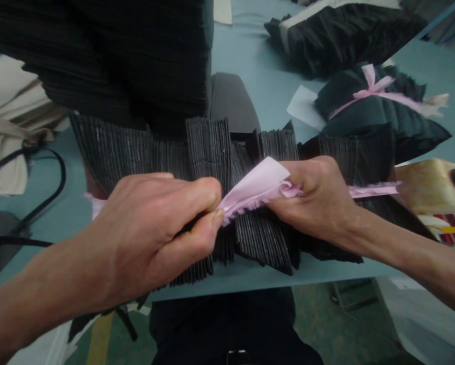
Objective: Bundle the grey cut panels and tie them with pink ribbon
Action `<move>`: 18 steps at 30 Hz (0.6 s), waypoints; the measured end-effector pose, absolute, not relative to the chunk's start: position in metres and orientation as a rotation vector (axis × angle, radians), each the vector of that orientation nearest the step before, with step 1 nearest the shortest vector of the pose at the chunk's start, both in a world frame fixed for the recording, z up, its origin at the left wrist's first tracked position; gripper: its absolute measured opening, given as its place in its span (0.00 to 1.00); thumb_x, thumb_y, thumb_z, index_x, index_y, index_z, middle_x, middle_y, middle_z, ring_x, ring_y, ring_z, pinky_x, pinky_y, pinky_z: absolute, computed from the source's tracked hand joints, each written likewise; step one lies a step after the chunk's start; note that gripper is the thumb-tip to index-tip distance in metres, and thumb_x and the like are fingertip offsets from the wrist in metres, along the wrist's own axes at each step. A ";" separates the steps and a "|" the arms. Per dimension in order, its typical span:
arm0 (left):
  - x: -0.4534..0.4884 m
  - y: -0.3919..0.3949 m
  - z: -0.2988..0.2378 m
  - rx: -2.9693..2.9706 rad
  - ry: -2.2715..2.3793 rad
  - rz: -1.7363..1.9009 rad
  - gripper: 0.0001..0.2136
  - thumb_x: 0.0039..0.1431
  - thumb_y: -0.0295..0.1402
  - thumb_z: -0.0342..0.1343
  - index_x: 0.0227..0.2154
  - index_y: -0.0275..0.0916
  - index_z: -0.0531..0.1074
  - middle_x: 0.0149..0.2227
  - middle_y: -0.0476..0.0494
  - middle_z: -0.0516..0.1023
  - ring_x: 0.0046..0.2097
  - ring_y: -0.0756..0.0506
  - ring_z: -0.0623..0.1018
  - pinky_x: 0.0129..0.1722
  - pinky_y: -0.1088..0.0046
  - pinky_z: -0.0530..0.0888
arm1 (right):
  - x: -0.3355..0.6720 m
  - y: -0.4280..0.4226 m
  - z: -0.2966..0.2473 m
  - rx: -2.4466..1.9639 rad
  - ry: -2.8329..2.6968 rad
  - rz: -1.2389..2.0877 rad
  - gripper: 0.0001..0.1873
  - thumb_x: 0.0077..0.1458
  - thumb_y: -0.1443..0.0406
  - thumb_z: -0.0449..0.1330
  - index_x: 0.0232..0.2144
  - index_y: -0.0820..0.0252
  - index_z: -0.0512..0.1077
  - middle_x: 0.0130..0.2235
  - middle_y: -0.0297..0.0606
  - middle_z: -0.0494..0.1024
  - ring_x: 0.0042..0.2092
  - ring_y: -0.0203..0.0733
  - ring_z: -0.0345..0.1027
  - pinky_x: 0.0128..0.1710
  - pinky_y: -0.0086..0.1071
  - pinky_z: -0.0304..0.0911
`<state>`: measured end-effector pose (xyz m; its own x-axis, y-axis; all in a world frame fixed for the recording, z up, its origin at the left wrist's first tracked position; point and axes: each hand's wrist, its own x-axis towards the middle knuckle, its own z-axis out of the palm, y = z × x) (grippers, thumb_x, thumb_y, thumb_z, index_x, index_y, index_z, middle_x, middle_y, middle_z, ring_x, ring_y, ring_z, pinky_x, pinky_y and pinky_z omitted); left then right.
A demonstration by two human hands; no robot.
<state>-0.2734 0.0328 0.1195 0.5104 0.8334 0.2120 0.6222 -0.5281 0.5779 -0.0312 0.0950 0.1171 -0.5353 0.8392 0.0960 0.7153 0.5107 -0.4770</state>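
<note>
A pink fabric strip (255, 185) with a frayed edge stretches between my two hands, above a row of stacked black fabric pieces (208, 147). My left hand (166, 223) pinches one part of the strip between thumb and fingertips. Closed around another part is my right hand (314, 197), its fingers partly hidden behind the palm. More of the pink strip shows past each hand, at the left and right of the stack. The black pieces stand on edge in several uneven bunches under my hands.
A tall black fabric pile (136, 56) rises at the back left. Another black bundle (368, 109), tied with a pink bow, lies at the right, near a roll of tape (432, 185). Beige cloth (10, 126) and a black cord (60, 182) lie left on the blue-green table (246, 45).
</note>
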 end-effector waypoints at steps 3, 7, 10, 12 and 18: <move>-0.275 0.031 0.118 2.312 1.182 0.687 0.13 0.68 0.33 0.50 0.26 0.44 0.64 0.19 0.55 0.65 0.20 0.49 0.64 0.25 0.67 0.57 | -0.035 0.094 0.117 -1.272 -2.471 0.547 0.17 0.51 0.64 0.55 0.16 0.56 0.53 0.16 0.27 0.53 0.19 0.30 0.46 0.24 0.32 0.41; -0.274 0.032 0.115 2.316 1.176 0.770 0.14 0.67 0.34 0.51 0.24 0.43 0.62 0.19 0.55 0.64 0.20 0.50 0.64 0.24 0.67 0.56 | -0.035 0.095 0.116 -1.337 -2.472 0.556 0.17 0.52 0.62 0.54 0.16 0.56 0.54 0.17 0.27 0.53 0.20 0.30 0.46 0.25 0.31 0.41; -0.273 0.033 0.114 2.335 1.155 0.748 0.14 0.68 0.34 0.51 0.24 0.42 0.62 0.19 0.54 0.66 0.21 0.50 0.65 0.25 0.68 0.56 | -0.032 0.096 0.115 -1.349 -2.476 0.540 0.17 0.52 0.62 0.53 0.16 0.56 0.53 0.17 0.27 0.53 0.20 0.30 0.46 0.25 0.31 0.42; -0.275 0.031 0.114 2.358 1.171 0.709 0.14 0.69 0.33 0.49 0.25 0.42 0.63 0.20 0.54 0.67 0.22 0.49 0.65 0.27 0.68 0.57 | -0.033 0.096 0.114 -1.340 -2.499 0.486 0.17 0.51 0.62 0.54 0.16 0.56 0.53 0.17 0.27 0.54 0.20 0.30 0.46 0.26 0.32 0.42; -0.278 0.025 0.114 2.439 1.205 0.597 0.13 0.71 0.32 0.46 0.27 0.42 0.63 0.22 0.54 0.65 0.24 0.49 0.64 0.30 0.66 0.57 | -0.044 0.095 0.122 -1.556 -2.597 0.304 0.17 0.49 0.63 0.58 0.15 0.57 0.56 0.17 0.27 0.53 0.21 0.32 0.44 0.27 0.33 0.39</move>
